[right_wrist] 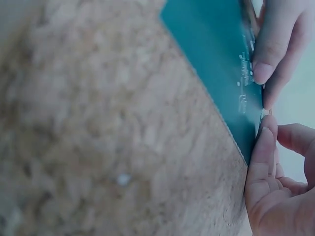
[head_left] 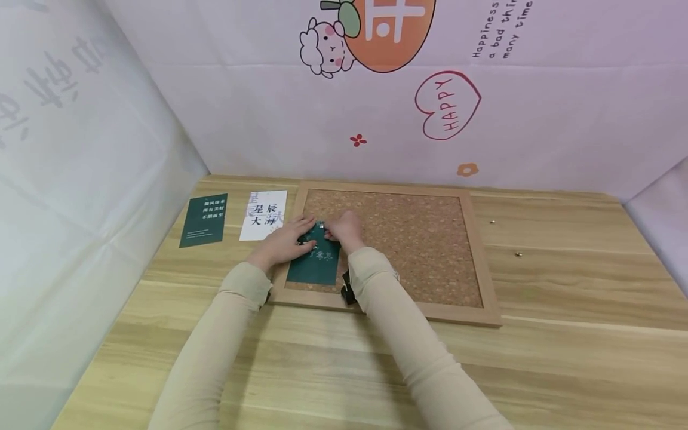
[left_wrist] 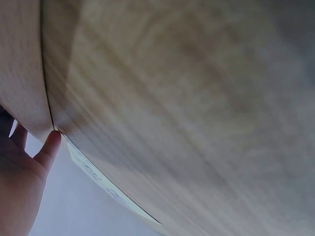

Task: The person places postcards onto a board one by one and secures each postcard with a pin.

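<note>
A dark green card (head_left: 314, 266) with pale print lies on the left part of a cork board (head_left: 414, 251) with a wooden frame. My left hand (head_left: 285, 242) rests over the card's left side, thumb and fingers stretched out onto it. At the card's top edge, my right hand (head_left: 346, 230) has its fingers curled round a small shiny thumbtack (head_left: 321, 224), mostly hidden by the fingertips. In the right wrist view, the fingertips of both hands meet close together at the edge of the green card (right_wrist: 211, 64).
Left of the board lie another green card (head_left: 204, 221) and a white card (head_left: 263, 209) with dark characters. Two small brass thumbtacks, one nearer the back (head_left: 492, 221) and one nearer the front (head_left: 518, 254), lie right of the board. A printed white cloth (head_left: 258, 119) hangs behind the table.
</note>
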Demonstrator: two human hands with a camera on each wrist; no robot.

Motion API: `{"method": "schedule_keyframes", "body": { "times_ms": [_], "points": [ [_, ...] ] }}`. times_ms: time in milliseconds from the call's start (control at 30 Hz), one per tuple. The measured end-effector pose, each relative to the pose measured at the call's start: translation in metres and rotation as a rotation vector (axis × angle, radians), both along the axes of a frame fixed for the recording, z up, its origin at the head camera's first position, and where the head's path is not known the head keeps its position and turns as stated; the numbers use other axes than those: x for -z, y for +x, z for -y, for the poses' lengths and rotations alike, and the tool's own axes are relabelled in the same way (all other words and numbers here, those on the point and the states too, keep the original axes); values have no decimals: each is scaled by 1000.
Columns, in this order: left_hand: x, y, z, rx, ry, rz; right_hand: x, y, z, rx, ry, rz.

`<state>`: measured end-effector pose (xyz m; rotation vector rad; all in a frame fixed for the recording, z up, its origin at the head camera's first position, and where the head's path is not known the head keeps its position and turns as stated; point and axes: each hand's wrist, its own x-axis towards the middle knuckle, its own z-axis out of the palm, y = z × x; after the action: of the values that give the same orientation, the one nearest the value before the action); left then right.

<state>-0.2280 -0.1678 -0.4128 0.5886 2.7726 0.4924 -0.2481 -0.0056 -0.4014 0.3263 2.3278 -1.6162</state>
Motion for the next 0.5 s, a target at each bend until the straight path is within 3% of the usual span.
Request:
{"method": "schedule_keyframes", "body": {
  "times_ms": [233, 500],
  "points": [
    [1, 0, 1, -6, 11, 1, 1, 0, -8, -55, -172, 51],
    [-1, 0, 0, -9, 12, 4, -9, 5, -13, -182, -84, 78]
  ]
}}
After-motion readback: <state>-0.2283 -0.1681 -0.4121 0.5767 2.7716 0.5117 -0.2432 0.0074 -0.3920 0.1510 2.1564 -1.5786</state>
